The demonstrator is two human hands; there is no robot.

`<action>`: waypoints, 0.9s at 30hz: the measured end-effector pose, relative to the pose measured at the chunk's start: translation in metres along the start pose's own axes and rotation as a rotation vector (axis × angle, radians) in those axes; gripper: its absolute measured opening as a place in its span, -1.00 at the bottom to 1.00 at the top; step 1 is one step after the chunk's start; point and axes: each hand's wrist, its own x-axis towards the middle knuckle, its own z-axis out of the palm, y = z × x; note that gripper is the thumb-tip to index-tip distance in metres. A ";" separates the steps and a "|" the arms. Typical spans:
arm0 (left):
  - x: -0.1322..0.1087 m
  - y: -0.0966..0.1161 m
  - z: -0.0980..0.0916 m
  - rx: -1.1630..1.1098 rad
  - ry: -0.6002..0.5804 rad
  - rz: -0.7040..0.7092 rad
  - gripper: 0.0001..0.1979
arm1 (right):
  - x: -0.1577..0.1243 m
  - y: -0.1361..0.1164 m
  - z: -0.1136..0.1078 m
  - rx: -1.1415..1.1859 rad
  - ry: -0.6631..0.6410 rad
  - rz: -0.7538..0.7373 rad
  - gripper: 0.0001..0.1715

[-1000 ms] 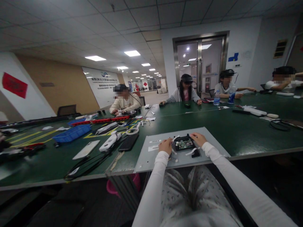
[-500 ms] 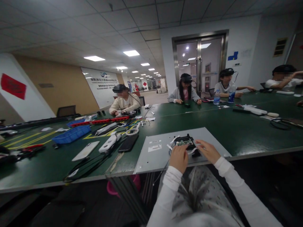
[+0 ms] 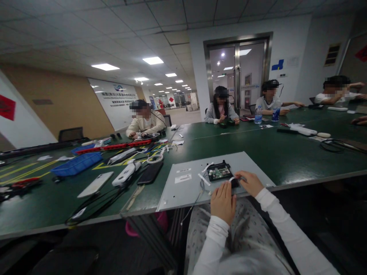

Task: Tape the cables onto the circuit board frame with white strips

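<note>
A grey metal panel (image 3: 183, 187) lies on the green table's near edge, and a small black circuit board module (image 3: 219, 172) sits on it with white cable strips (image 3: 205, 179) around it. My left hand (image 3: 223, 202) hovers at the panel's front edge, fingers together, touching a white strip just below the module. My right hand (image 3: 250, 182) rests to the right of the module with fingers curled around a small white-and-black part. A thin wire (image 3: 193, 202) trails off the panel's front edge.
Left of the panel lie a black phone (image 3: 149, 172), a white device (image 3: 124, 173), a silver phone (image 3: 96, 184), black cables (image 3: 94, 206) and a blue tray (image 3: 77, 164). Several other people sit around the green table (image 3: 286, 156). Water bottles (image 3: 258, 114) stand at the far side.
Both my hands have pulled back from either side of the module to the panel's front edge. The view has shifted slightly to the right and down.
</note>
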 end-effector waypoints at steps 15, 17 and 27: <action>-0.002 0.002 -0.004 -0.021 0.012 0.002 -0.57 | -0.003 0.001 0.005 -0.191 0.066 0.008 -0.68; -0.002 0.002 -0.005 -0.025 0.015 0.001 -0.58 | -0.003 0.002 0.006 -0.194 0.074 0.019 -0.69; -0.003 0.003 -0.004 -0.037 0.009 -0.010 -0.58 | -0.005 0.003 0.006 -0.204 0.060 -0.021 -0.62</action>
